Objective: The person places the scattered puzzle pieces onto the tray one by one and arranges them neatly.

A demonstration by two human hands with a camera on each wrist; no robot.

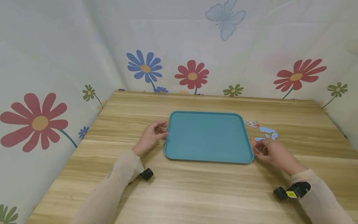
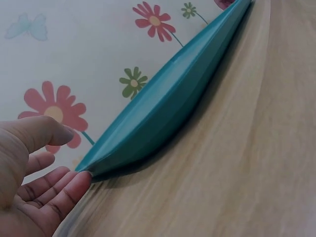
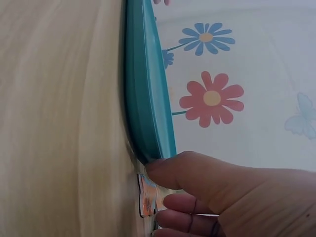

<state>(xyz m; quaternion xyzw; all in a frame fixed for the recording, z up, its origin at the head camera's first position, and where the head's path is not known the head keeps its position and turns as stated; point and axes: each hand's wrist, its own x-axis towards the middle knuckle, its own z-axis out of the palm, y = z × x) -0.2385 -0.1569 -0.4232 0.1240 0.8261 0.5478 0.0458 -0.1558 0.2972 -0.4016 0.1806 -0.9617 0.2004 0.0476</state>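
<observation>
Left hand [image 1: 150,137] and right hand [image 1: 277,156], thumbs apart from fingers, touch opposite ends of the blue tray [image 1: 208,137] on the table [image 1: 207,193], presumably steadying it from both sides (colourful flat pieces [image 1: 267,129] lie just beside its right edge).

Pale backdrop [image 1: 173,34] behind and down both sides, red flowers [image 1: 192,76] blazing across it, blue and green blooms between, a light-blue butterfly [image 1: 225,18] up top! Below, a wood-grain table [image 1: 207,193] in soft light.
</observation>
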